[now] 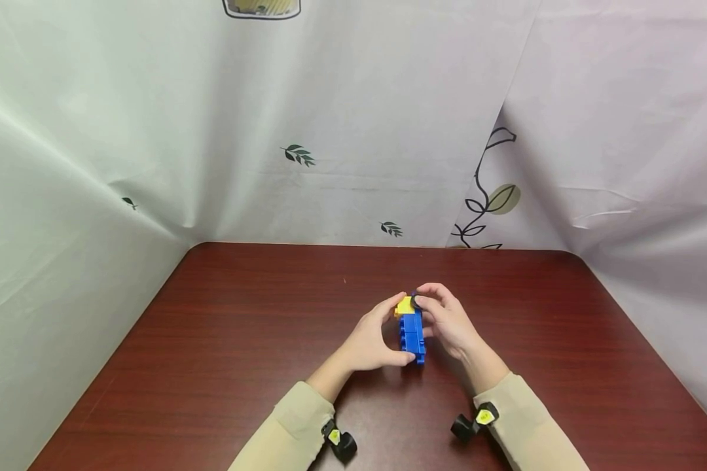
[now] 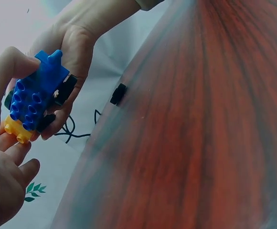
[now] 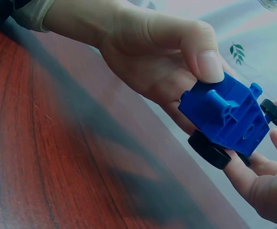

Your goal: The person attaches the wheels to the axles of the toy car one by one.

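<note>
If my right hand [image 1: 452, 326] presses the black wheel [image 3: 273, 113] askew, the blue-and-yellow block vehicle [image 1: 411, 331], held up over the tabletop [image 1: 259, 314], could twist loose and drop; my left hand [image 1: 366, 341] grips it lengthwise, thumb and fingers parted by its body, while my right fingers pinch that wheel near the yellow end [image 1: 404, 305]

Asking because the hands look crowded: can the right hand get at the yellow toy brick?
Probably yes: the right hand sits just beside the yellow toy brick, whose side facing the head camera looks largely uncovered, though the left hand has fingers close at its far edge.
</note>
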Tool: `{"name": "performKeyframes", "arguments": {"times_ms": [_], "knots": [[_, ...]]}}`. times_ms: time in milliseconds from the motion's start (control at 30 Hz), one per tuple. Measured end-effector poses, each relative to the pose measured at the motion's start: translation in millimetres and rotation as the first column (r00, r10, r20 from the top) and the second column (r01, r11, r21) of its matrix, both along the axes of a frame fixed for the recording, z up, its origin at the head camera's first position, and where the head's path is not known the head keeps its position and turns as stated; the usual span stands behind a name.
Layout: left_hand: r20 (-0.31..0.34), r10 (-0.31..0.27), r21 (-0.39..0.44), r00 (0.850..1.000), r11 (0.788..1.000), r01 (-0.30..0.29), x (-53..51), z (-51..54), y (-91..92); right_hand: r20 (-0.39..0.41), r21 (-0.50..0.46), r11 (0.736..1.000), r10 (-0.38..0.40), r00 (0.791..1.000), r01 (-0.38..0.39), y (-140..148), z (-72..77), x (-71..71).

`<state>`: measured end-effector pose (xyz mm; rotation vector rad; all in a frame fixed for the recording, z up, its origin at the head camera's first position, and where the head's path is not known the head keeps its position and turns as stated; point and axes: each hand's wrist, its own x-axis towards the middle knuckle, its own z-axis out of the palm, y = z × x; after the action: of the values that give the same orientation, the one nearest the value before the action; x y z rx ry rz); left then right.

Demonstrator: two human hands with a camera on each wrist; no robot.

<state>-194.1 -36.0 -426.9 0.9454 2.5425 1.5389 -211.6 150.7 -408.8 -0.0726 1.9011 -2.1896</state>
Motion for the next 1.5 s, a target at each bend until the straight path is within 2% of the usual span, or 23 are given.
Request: {"name": "performKeyframes", "arguments": {"times_ms": [133, 333, 433, 567, 700, 900, 1200, 1500], "knots": [[0.003, -0.001, -0.006, 1.0, 1.0, 0.001, -0.1, 0.4, -0.1, 0.01, -0.015, 0.999, -0.042, 0.999, 0.042, -3.1, -0.8, 1.1], [0.023, 0.007, 0.034, 1.0, 0.999, -0.007, -1.9, 2.4, -1.7, -0.017, 0.017, 0.994, -0.104, 0.994, 0.104, -9.0, 0.5, 2.6], [0.034, 0.015, 0.047, 0.999, 0.999, -0.016, -3.3, 2.3, -2.6, -0.017, 0.068, 0.993, -0.092, 0.996, 0.093, -7.8, 1.7, 2.3], [0.053, 0.019, 0.048, 0.998, 0.999, -0.021, -4.3, 1.3, -3.6, -0.017, 0.185, 0.982, -0.045, 0.999, 0.047, -2.8, 1.0, 0.3], [0.06, 0.014, 0.044, 0.998, 0.999, -0.016, -5.1, 0.2, -4.6, -0.062, 0.265, 0.964, 0.005, 0.998, 0.012, 2.6, 0.3, -2.0], [0.065, 0.016, 0.019, 0.998, 1.0, -0.017, -6.4, -1.0, -6.1, -0.146, 0.359, 0.933, 0.023, 0.989, 0.031, 12.9, -0.2, -5.3], [0.056, 0.061, -0.014, 0.997, 0.998, -0.06, -12.7, -7.6, -5.5, -0.174, 0.439, 0.898, 0.047, 0.984, 0.035, 31.0, -8.6, -3.8], [0.069, 0.076, -0.023, 0.995, 0.997, -0.075, -13.7, -10.8, -9.3, -0.246, 0.58, 0.812, 0.101, 0.964, 0.063, 50.6, -16.8, -1.1]]}}
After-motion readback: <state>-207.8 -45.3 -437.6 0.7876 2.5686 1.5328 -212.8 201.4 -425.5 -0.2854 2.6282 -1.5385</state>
